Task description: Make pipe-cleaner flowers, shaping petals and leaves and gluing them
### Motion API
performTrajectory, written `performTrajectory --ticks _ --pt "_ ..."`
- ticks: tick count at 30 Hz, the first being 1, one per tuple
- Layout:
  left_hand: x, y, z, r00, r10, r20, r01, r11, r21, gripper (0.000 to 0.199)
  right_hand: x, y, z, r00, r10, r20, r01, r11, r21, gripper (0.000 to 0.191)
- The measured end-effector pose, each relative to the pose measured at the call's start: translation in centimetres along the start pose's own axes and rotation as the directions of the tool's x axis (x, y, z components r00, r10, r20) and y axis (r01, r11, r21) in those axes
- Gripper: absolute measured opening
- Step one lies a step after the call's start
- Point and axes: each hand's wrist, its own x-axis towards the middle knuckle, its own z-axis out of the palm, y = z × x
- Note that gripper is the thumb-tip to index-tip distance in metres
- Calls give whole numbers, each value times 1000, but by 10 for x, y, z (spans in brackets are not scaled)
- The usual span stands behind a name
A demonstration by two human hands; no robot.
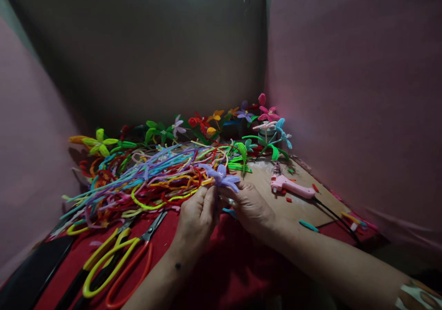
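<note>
A lavender pipe-cleaner flower (223, 176) with several looped petals stands upright between my two hands, in the middle of the view. My left hand (202, 208) is closed with its thumb and fingers pinched at the flower's base. From the other side my right hand (248, 204) presses its fingers against the underside of the petals. What the fingertips cover below the flower is hidden. Just behind my hands spreads a big heap of pipe cleaners (152, 176) in many colours.
Yellow-handled pliers (100, 250) and scissors (113, 259) with yellow and orange handles lie at front left on a red cloth (165, 264). A pink glue gun (293, 186) rests on a board (262, 176) at right. Finished flowers (198, 121) line the back, between pink walls.
</note>
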Motion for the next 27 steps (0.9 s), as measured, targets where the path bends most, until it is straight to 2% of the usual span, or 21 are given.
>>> performTrajectory --ticks 3,5,8,10,13,17,21,23,25,27 --pt "-2 -4 1 993 110 -50 -102 985 141 29 -3 -5 3 999 -28 22 29 999 -23 15" --pt "-2 -3 0 994 99 -48 -94 990 109 28 -5 -9 6 998 -68 -10 67 997 -45 11" --pt "0 2 -3 999 -37 40 41 992 -119 33 -6 -14 9 991 -127 -44 121 987 -106 8" --pt "1 5 -5 987 -104 125 136 948 -287 35 -7 -15 9 991 -129 -21 124 981 -147 8" --pt "2 5 -6 973 -132 190 207 864 -459 32 -9 -17 7 994 -106 38 111 975 -192 12" --pt "1 0 -6 951 -150 272 286 763 -580 32 -8 -19 3 994 -48 99 63 987 -145 14" --pt "5 -8 -8 890 -118 441 396 680 -617 34 -4 -21 0 985 -5 175 15 998 -57 13" --pt "8 -12 -9 862 -94 498 418 688 -594 35 -3 -22 0 983 -6 183 12 999 -31 14" --pt "10 -11 -10 856 -102 506 408 735 -542 38 -3 -24 2 988 -17 152 21 1000 -23 16" --pt "10 -6 -10 903 -108 416 308 838 -451 40 -3 -25 3 994 -37 103 40 999 -34 19"
